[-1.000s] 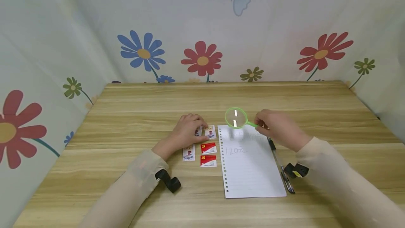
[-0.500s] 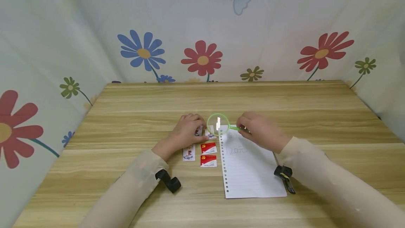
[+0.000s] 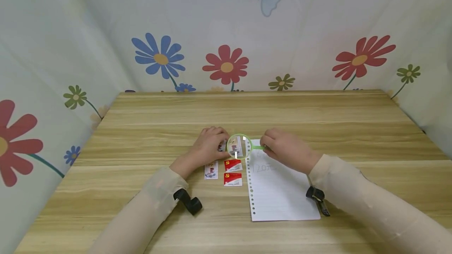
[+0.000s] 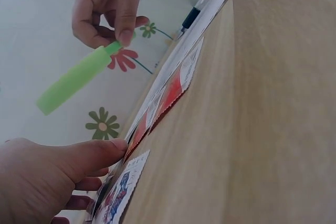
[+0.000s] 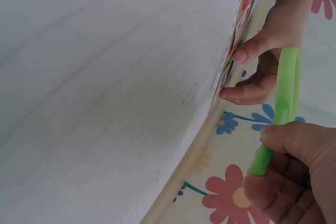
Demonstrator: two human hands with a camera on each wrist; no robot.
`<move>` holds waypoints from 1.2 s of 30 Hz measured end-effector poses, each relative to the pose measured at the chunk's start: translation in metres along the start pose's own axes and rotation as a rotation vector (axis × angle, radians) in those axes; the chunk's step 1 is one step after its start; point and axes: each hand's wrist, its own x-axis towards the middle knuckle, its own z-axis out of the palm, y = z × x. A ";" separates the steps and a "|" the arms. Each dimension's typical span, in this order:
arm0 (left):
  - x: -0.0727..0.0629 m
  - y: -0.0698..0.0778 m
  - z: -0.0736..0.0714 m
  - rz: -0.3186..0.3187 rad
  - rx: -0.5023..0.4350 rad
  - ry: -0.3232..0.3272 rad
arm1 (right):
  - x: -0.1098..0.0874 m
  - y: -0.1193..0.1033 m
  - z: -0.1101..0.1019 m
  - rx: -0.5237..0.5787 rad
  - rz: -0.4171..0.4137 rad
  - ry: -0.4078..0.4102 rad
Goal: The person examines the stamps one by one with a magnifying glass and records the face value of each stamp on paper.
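My right hand (image 3: 289, 150) pinches the handle of a green-rimmed magnifying glass (image 3: 251, 147), its thumb on top of the handle in the right wrist view. The lens is over a small pale postage stamp (image 3: 235, 146), which shows through it. My left hand (image 3: 207, 149) rests at the upper stamps, thumb and fingertips touching down beside the one under the lens and partly hiding another. Below them lie a pale stamp with a coloured picture (image 3: 211, 170) and two red-and-white stamps, an upper stamp (image 3: 232, 165) and a lower stamp (image 3: 232, 179).
A lined sheet of paper (image 3: 282, 199) with punched holes and handwriting lies right of the stamps, under my right hand. A pen (image 4: 194, 14) lies along its right edge, mostly hidden by my right wrist in the head view. A flowered curtain (image 3: 300, 30) encloses the wooden table (image 3: 159, 117).
My right hand has carried the magnifying glass left and slightly down, from over the paper's top edge to over the upper right stamp. The left hand has stayed still.
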 end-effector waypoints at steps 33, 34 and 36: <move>-0.003 0.019 -0.013 0.035 -0.025 0.057 | -0.033 0.015 -0.033 0.208 0.212 0.064; -0.003 0.022 -0.013 0.038 -0.024 0.058 | -0.035 0.015 -0.034 0.214 0.220 0.071; -0.004 0.027 -0.015 0.055 -0.028 0.069 | -0.039 0.017 -0.035 0.225 0.239 0.083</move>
